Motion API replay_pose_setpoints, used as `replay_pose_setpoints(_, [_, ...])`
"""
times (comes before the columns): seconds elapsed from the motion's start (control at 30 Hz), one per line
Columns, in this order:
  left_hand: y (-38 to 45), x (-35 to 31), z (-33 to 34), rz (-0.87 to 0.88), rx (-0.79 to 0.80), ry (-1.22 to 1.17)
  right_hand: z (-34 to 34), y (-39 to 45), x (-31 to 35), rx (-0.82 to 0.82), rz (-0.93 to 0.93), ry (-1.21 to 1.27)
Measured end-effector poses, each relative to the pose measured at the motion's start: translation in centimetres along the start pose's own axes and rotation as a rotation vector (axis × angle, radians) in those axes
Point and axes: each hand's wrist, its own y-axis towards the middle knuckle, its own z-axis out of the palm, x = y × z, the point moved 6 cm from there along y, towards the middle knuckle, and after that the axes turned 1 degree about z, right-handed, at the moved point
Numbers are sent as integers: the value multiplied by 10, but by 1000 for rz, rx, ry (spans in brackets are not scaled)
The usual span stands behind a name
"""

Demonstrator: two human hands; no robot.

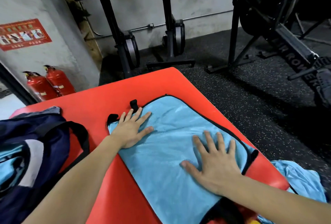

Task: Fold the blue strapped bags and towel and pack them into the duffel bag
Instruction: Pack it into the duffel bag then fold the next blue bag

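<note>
Neither grip holds anything: the left hand (129,130) and right hand (217,167) press flat, fingers spread, on the light-blue mesh bag with black straps (166,145), which lies on the red padded desk (100,102). Smooth outward from the centre to remove creases, tuck the straps inside, then fold into 2 before moving it to the navy duffel bag (26,152), just left.

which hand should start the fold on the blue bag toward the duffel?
Probably the right hand: it lies flat near the blue bag's outer edge, farthest from the duffel bag. The left hand already presses the duffel-side end, fingers spread, anchoring it.
</note>
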Motion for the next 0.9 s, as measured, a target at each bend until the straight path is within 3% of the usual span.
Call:
replay_pose_setpoints(0.1, [-5, -1, -5, -70, 5, 49, -14, 4, -1, -103, -163, -34])
replay_pose_setpoints(0.2, [-23, -15, -6, -242, -57, -63, -22, 16, -12, -99, -369, -135])
replay_pose_setpoints(0.33, [-43, -37, 7, -453, -12, -173, -23, 30, -37, 2, -456, -181])
replay_pose_setpoints(0.43, [-44, -39, 13, -504, 4, -155, -15, 31, -42, 44, -445, -150])
replay_pose_setpoints(0.67, [-24, -28, 10, -436, 5, -155, -8, 13, -37, 22, -375, -85])
replay_pose_setpoints(0.9, [13, -12, 0, -185, 40, -75, 4, -32, 4, -1, -162, 5])
